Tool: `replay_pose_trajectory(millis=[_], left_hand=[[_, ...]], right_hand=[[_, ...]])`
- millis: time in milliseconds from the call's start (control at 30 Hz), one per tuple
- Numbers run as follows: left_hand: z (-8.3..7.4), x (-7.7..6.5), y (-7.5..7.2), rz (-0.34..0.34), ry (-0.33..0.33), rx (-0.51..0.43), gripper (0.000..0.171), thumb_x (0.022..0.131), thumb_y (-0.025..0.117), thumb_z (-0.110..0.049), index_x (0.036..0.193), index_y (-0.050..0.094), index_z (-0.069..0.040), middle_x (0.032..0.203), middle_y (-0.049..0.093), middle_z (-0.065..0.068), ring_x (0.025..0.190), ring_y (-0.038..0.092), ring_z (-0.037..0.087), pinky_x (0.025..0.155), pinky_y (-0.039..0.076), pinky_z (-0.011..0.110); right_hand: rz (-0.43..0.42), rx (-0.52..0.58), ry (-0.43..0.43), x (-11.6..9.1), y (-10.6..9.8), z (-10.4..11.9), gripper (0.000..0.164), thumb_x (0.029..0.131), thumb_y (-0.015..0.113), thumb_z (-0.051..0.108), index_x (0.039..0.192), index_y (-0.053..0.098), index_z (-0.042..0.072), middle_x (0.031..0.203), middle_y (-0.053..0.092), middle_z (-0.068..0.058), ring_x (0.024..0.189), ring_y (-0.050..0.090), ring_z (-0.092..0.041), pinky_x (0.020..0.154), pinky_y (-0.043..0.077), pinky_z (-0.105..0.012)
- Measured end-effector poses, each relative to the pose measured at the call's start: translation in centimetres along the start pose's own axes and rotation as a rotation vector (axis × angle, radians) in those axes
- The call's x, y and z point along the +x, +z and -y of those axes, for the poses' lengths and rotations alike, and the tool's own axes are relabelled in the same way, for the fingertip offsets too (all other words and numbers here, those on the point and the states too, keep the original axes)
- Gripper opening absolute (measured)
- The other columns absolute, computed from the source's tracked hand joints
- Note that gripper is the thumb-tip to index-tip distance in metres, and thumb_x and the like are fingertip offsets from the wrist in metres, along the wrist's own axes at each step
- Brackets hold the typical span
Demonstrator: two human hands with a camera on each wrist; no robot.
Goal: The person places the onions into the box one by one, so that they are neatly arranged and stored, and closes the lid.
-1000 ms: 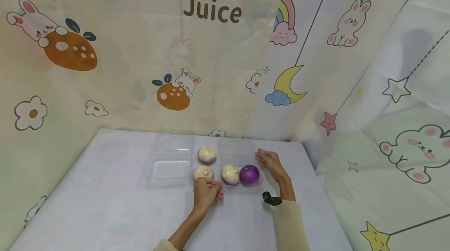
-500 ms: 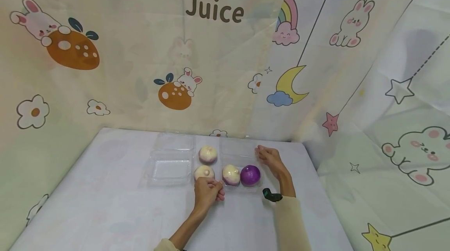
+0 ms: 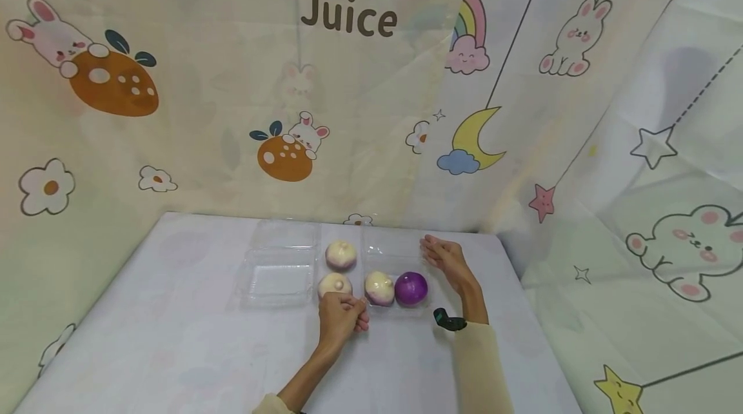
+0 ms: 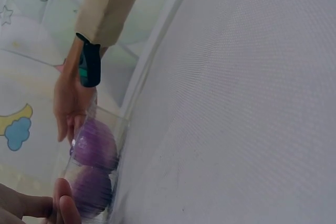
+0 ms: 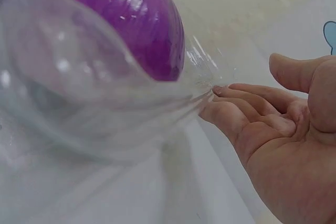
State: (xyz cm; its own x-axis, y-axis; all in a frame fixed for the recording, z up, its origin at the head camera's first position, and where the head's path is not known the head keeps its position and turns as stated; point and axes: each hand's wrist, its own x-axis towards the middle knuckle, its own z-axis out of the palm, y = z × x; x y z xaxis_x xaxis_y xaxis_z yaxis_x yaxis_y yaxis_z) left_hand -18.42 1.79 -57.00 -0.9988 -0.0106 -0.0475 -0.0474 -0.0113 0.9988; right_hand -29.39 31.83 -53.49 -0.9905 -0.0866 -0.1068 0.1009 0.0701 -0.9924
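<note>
A clear plastic clamshell box (image 3: 400,309) stands with its lid (image 3: 390,243) back. Inside sit a cream-topped, turnip-like round vegetable (image 3: 380,288) and a glossy purple one (image 3: 411,288). My left hand (image 3: 341,324) pinches the box's front left corner; its fingertips (image 4: 63,203) lie along the wall in the left wrist view. At the lid's right side is my right hand (image 3: 449,266), thumb apart. Its nearly straight fingers (image 5: 247,103) touch the clear plastic in the right wrist view. Two more cream vegetables, a front one (image 3: 335,285) and a rear one (image 3: 340,254), sit left of the box.
Another clear box (image 3: 281,304), unfolded and holding nothing, lies on the white-covered table (image 3: 197,336) at left. A printed curtain (image 3: 220,78) hangs behind the table's rear edge and down the right side.
My right hand has slid slightly toward the back along the lid's side. The left hand, the vegetables and the left box have stayed put; the head view has swayed a little.
</note>
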Motion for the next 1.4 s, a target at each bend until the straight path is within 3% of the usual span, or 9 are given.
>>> replay_pose_trajectory(millis=[333, 600, 833, 1033, 1400], left_hand=[[-0.2, -0.2, 0.1, -0.014, 0.008, 0.001, 0.021, 0.096, 0.076, -0.003, 0.083, 0.076, 0.015, 0.064, 0.075, 0.018, 0.047, 0.070, 0.013, 0.046, 0.062, 0.028], [-0.4, -0.2, 0.2, -0.022, 0.006, 0.014, 0.021, 0.096, 0.076, -0.003, 0.083, 0.077, 0.014, 0.064, 0.075, 0.018, 0.047, 0.071, 0.013, 0.047, 0.062, 0.027], [-0.4, -0.3, 0.3, -0.021, 0.009, 0.019, 0.021, 0.096, 0.075, -0.003, 0.084, 0.077, 0.014, 0.064, 0.076, 0.018, 0.047, 0.071, 0.014, 0.047, 0.062, 0.027], [-0.3, -0.4, 0.3, -0.019, 0.001, 0.020, 0.020, 0.096, 0.076, -0.003, 0.084, 0.077, 0.014, 0.064, 0.076, 0.016, 0.047, 0.071, 0.014, 0.047, 0.062, 0.027], [-0.3, -0.2, 0.4, -0.019, 0.003, 0.022, 0.021, 0.096, 0.075, -0.003, 0.084, 0.077, 0.014, 0.064, 0.075, 0.017, 0.046, 0.070, 0.012, 0.047, 0.061, 0.027]], right_hand=[[-0.009, 0.003, -0.012, 0.0, -0.3, 0.5, 0.051, 0.119, 0.044, 0.017, 0.161, 0.039, -0.013, 0.165, 0.046, -0.030, 0.154, 0.047, -0.042, 0.114, 0.055, -0.032], [0.025, -0.032, -0.107, -0.3, -1.0, 0.9, 0.053, 0.119, 0.047, 0.021, 0.158, 0.043, -0.014, 0.162, 0.049, -0.032, 0.153, 0.048, -0.045, 0.110, 0.057, -0.025], [0.023, -0.029, -0.121, -0.9, -1.1, 1.5, 0.053, 0.117, 0.052, 0.021, 0.157, 0.045, -0.013, 0.160, 0.052, -0.033, 0.151, 0.050, -0.047, 0.114, 0.056, -0.032], [0.000, -0.023, -0.136, -1.2, -1.1, 1.5, 0.052, 0.116, 0.055, 0.022, 0.154, 0.050, -0.013, 0.157, 0.055, -0.033, 0.148, 0.054, -0.046, 0.111, 0.058, -0.031], [-0.058, 0.007, -0.222, -1.3, -0.8, 1.4, 0.053, 0.118, 0.049, 0.026, 0.141, 0.058, -0.021, 0.144, 0.060, -0.042, 0.131, 0.071, -0.039, 0.104, 0.062, -0.036]])
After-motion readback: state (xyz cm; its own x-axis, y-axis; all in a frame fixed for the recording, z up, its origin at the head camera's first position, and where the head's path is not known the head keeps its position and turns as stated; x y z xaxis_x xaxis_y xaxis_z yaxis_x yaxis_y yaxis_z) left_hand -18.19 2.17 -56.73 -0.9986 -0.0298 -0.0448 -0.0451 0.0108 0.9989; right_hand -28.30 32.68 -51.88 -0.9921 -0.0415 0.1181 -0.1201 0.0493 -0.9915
